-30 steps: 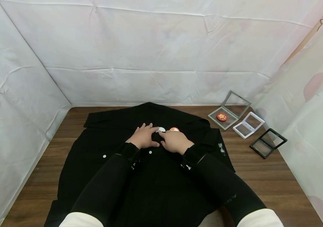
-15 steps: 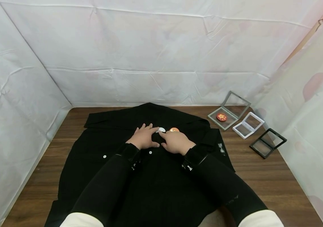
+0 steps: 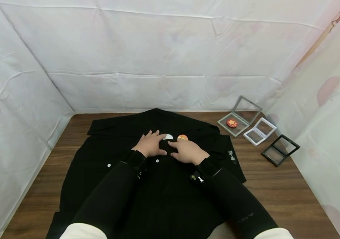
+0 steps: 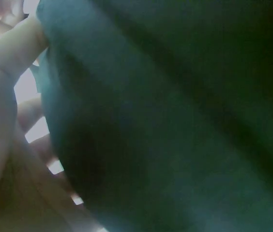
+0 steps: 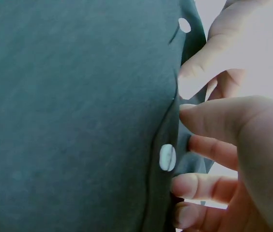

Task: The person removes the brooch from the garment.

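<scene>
Right hand (image 3: 189,151) has been eased back slightly from the white disc (image 3: 168,136) since half a second ago. Black shirt (image 3: 170,192) is laid over a wood-grain tabletop (image 3: 277,196), boxed in by pale sheeting (image 3: 158,43); a grey case (image 3: 240,127), white case (image 3: 259,135) and black case (image 3: 280,152) are parked open on the right. Shirt buttons (image 5: 167,157) are shown close up only by the right wrist cam, with both thumbs near each other at the cloth. Left hand (image 3: 151,143) is kept spread, fingers fairly straight; whether anything's pinched by the right can't be told. Orange disc (image 3: 183,136) is partly covered. Left wrist view's mostly filled by dark, blurry fabric.
</scene>
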Tool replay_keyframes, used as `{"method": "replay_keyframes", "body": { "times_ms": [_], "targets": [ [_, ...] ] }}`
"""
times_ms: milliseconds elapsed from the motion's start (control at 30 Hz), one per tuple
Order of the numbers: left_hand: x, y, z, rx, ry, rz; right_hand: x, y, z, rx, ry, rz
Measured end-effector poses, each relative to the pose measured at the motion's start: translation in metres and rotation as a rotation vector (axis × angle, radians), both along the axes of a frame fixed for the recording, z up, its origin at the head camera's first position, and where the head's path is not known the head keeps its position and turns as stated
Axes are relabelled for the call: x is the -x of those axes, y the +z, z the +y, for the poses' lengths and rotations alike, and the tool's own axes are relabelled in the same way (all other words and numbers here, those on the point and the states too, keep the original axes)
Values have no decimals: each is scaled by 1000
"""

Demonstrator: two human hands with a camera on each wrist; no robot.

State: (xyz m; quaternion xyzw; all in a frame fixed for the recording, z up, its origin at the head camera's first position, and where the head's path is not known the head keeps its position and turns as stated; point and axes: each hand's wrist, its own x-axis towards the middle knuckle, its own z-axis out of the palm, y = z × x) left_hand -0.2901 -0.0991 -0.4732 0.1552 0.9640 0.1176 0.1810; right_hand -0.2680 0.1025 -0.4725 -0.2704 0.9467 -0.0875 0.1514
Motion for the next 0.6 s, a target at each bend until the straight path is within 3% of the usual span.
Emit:
{"method": "replay_keyframes", "body": {
  "times_ms": [133,233,400,600],
  "targets": [
    [4,9,2,60,-38,18,3,1,-1,20,2,-23],
    [9,17,1,36,-58,4,5,0,-1,24,3,-33],
    [16,19,3,-105,-8,9,4,-3,2,28,-2,-40],
    [25,9,8,-290,86,-13,2,-5,1,32,-10,-40]
  ]
}}
